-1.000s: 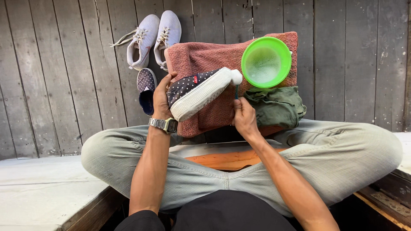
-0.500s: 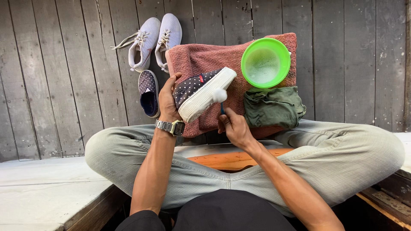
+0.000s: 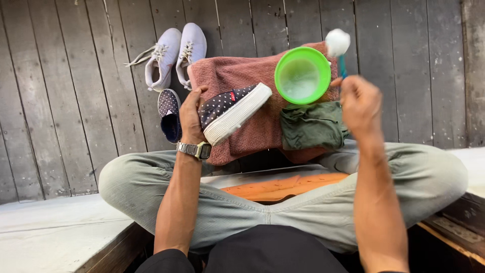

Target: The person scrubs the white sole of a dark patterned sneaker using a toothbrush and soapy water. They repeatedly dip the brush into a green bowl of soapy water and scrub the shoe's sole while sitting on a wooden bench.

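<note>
In the left hand (image 3: 191,114), the dotted dark shoe (image 3: 230,108) is held tilted over the reddish-brown towel (image 3: 237,76), fingers wrapped over its upper and heel, white sole turned up and out toward the right. The right hand (image 3: 359,103) is closed around the blue handle of a brush (image 3: 337,44) whose head, coated in white foam, stands just above the knuckles and beside the rim of the green bowl (image 3: 302,75). For a clean result, judged from this layout: keep the left grip firm at the heel so the shoe does not twist, bring the foamed head to the sole edge at a shallow angle, and work over the towel so drips land on it rather than on the trousers. The bowl, holding pale soapy liquid, sits just left of the right fingers; a folded green cloth (image 3: 312,125) lies directly below it. Beyond the left fingers rest the matching dotted shoe (image 3: 169,114) and a pair of white laced shoes (image 3: 174,55) on the grey plank floor (image 3: 76,101). No packages or signs are visible; a small red tab on the held shoe is the only label.
</note>
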